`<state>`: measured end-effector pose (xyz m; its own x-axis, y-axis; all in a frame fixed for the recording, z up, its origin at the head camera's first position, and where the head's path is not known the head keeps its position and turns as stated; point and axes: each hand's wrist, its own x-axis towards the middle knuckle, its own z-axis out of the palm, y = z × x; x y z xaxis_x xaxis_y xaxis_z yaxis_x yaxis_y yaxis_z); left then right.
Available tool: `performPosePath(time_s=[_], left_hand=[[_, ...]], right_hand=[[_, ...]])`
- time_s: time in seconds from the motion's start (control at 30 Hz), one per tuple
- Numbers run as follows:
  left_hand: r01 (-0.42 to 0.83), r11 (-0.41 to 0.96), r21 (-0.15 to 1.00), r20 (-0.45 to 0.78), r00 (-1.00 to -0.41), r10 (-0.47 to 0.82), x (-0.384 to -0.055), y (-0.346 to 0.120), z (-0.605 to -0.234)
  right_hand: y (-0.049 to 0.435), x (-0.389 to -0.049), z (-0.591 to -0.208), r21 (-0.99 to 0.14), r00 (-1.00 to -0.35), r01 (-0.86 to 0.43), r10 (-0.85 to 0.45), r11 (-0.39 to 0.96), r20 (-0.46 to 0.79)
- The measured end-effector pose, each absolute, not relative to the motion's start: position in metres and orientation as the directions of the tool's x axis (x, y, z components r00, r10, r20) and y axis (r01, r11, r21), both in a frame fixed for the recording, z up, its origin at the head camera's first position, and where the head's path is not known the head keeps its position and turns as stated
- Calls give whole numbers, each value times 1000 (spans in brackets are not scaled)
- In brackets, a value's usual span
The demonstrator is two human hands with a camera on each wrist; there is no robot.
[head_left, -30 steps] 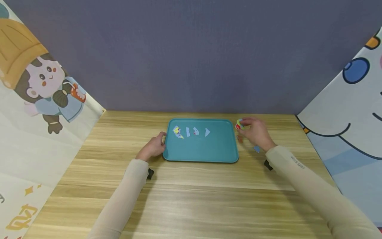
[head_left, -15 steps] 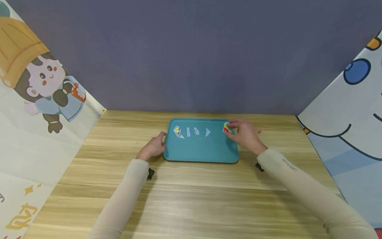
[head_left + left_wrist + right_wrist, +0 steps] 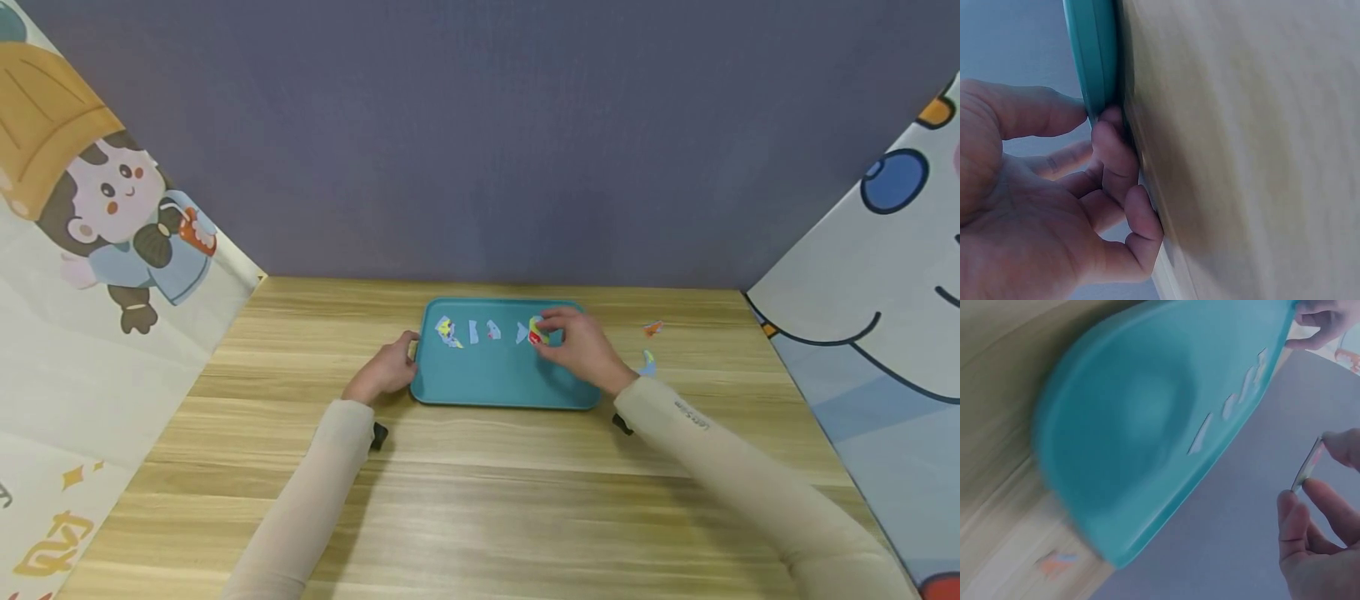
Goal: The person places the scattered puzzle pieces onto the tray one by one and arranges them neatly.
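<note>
A flat, irregular piece [image 3: 535,331] in yellow-green and red is pinched between the thumb and fingers of my right hand [image 3: 587,346], over the right half of a teal tray [image 3: 495,379]. Seen edge-on in the right wrist view, the piece [image 3: 1307,465] is thin and raised above the tray. Several flat pieces lie in a row on the tray: a yellow and lilac cluster [image 3: 447,331], a pale strip [image 3: 473,332], a pale piece with a red spot [image 3: 492,330] and a pale pointed piece [image 3: 521,333]. My left hand [image 3: 386,368] grips the tray's left edge, thumb on the rim.
Right of the tray, an orange piece [image 3: 653,328] and a blue piece [image 3: 648,363] lie on the wooden table [image 3: 465,492]. A dark wall [image 3: 495,150] rises behind the table. Printed panels with cartoon figures stand at both sides.
My right hand has carried the yellow-green and red piece leftward, from beside the tray to over it. The orange and blue pieces are now uncovered. My left hand stays at the tray's edge.
</note>
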<state>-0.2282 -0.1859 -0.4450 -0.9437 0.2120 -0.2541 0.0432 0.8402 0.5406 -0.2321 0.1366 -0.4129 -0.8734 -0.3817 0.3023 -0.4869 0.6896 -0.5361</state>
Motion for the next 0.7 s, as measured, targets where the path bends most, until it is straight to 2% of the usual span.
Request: performPosePath(time_s=[0.33,0.7], left_hand=[[48,839,541,-247,-945,213,-228,-187,-445],[34,841,540,-266,-941,209,-227,-186,-443]], right_hand=[[101,-230,-409,-552,-869,-495,-403,671,289],[62,-226,-417,-575,-878,-468,-430,671,211]])
